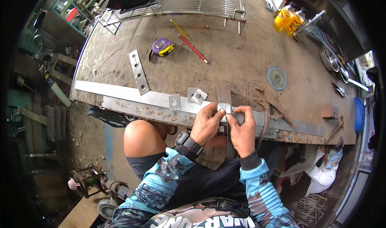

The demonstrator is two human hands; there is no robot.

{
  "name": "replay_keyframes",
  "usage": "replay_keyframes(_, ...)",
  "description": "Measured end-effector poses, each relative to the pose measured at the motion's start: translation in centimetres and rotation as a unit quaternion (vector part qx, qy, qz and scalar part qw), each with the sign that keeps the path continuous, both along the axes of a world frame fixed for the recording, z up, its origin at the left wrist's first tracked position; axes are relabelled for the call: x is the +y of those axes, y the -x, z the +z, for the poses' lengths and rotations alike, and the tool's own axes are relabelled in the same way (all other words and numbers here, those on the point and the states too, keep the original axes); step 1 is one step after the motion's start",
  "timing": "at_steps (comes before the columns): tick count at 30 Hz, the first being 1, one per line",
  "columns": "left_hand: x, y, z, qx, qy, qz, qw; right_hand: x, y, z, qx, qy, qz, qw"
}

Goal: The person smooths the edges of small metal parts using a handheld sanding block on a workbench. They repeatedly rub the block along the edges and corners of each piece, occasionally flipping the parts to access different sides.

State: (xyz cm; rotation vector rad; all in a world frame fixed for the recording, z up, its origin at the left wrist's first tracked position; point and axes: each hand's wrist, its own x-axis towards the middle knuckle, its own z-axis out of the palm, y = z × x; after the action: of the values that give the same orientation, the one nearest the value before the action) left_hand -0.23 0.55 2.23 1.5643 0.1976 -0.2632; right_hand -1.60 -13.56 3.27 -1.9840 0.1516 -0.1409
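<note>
At the bench's near edge, my left hand (206,124) pinches a small square metal plate (224,106) between thumb and fingers. My right hand (242,132), fingers curled, presses its thumb to the same plate from the right. A dark grey flat piece shows by the right fingers; its kind is unclear. Beneath the plate, a brownish flat bar (224,93) points away from me. Left of my hands lie a loose square plate (174,102) with a hole and another holed plate (199,96), which overlaps a third. Farther left rests a metal strip with several holes (139,74).
Long flat metal bars (120,90) run along the bench edge. Beyond lie a purple-yellow tape measure (163,47), a red pencil (193,49), a yellow pencil (179,29) and a wire rack (193,3). Rightward are rusty curved tools (264,111), a round disc (277,78) and yellow bottles (283,18).
</note>
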Motion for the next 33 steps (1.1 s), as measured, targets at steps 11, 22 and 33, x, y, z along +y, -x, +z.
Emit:
replay_keyframes(11,-0.1,-0.1,-1.8,-0.003,-0.007,0.008,1.000,-0.1,0.2,-0.4,-0.003,-0.015,0.001,1.000)
replay_keyframes(22,0.2,-0.1,-2.0,-0.011,0.008,-0.006,1.000,0.0,-0.7,-0.2,0.021,-0.027,0.002,0.999)
replay_keyframes(33,0.0,0.0,-1.0,0.027,0.045,0.000,0.999,-0.1,0.6,0.3,0.068,-0.069,-0.017,0.995)
